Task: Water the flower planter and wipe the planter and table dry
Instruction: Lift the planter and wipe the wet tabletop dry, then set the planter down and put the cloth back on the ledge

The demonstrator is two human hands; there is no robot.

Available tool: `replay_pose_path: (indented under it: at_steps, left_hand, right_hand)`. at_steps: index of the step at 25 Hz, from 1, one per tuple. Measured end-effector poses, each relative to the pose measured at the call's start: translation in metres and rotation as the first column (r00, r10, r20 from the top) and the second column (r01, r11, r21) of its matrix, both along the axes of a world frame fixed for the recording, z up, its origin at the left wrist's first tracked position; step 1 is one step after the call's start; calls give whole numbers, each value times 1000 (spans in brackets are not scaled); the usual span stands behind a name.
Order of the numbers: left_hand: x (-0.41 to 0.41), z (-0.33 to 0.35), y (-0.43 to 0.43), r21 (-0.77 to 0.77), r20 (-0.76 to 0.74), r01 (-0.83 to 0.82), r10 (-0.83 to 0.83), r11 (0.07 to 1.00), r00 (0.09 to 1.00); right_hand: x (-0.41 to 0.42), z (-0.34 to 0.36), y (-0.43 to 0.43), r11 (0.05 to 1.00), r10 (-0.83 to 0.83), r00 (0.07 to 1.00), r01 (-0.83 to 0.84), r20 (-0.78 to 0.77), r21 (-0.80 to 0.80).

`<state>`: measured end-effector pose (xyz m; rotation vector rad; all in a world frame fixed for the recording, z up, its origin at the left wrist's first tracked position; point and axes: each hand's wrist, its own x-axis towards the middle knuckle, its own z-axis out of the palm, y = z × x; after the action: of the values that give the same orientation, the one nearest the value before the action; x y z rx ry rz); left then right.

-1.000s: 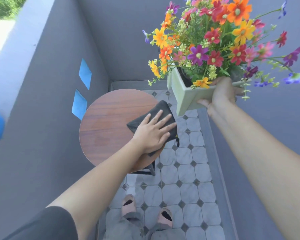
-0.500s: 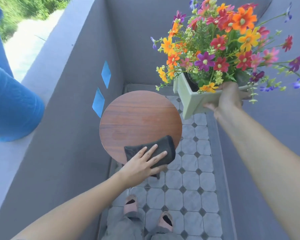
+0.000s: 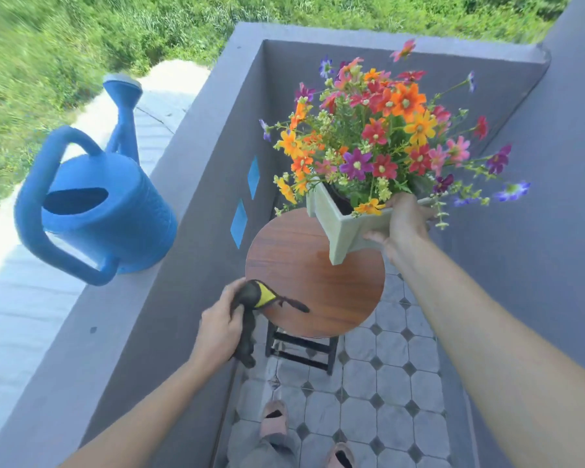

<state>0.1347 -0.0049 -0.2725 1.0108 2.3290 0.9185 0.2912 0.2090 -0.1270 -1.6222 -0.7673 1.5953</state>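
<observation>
The right hand point(image 3: 404, 224) grips the pale green square planter of bright flowers point(image 3: 343, 231) above the round reddish wooden table point(image 3: 314, 285); the left hand point(image 3: 218, 327) clutches a bunched dark cloth point(image 3: 249, 300) at its near edge. Watering looks done, wiping nearly; the planter needs setting back

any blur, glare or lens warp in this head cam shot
Head view: motion blur smears the grass at upper left; the sunlit paving at far left is nearly blown out; wide-angle warp bows the wall ledge; the planter and table look reasonably sharp, in even light.
</observation>
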Motion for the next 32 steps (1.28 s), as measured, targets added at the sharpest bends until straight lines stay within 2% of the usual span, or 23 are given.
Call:
replay_pose_path:
  at_steps: [1,2,4,6,9,13,15,19,24,27,32]
  left_hand:
    - [-12,8,14,-15,98,-141,142,990,985]
    - [-24,17,29,-17,156,-211,211,977,965]
    - [-50,35,56,12,312,-288,270,958,911]
    - [-67,46,82,74,484,-326,252,942,838]
    - [-67,56,98,193,559,-218,75,957,826]
    - [-54,47,97,258,514,-54,-89,965,853]
    - [-48,39,96,230,444,5,-109,973,890]
    - [-44,26,97,253,376,-6,-92,968,922]
    - [-35,7,98,330,252,24,-113,944,961]
    - [-30,-7,98,365,214,29,-114,930,970]
    - [-22,-13,100,366,161,33,-98,930,982]
  right_hand:
    - [-4,-5,1,1000,29,1000,-29,-4,0]
    - [-10,-6,-1,999,43,999,-43,-7,-16]
    - [-21,-9,-2,996,88,996,-87,23,-34]
    - [-27,-16,3,991,127,991,-126,32,-46]
    - [-29,-40,13,972,229,973,-228,16,-65]
    - [-15,-69,27,936,350,935,-349,48,-38]
    - [-8,-75,32,932,361,929,-360,79,-28]
    - [-2,-83,36,907,422,904,-421,67,-23]
    - [6,-89,30,843,533,845,-535,47,58]
    - [9,-100,31,844,523,850,-527,60,101]
    - [11,-109,31,894,437,897,-441,61,82]
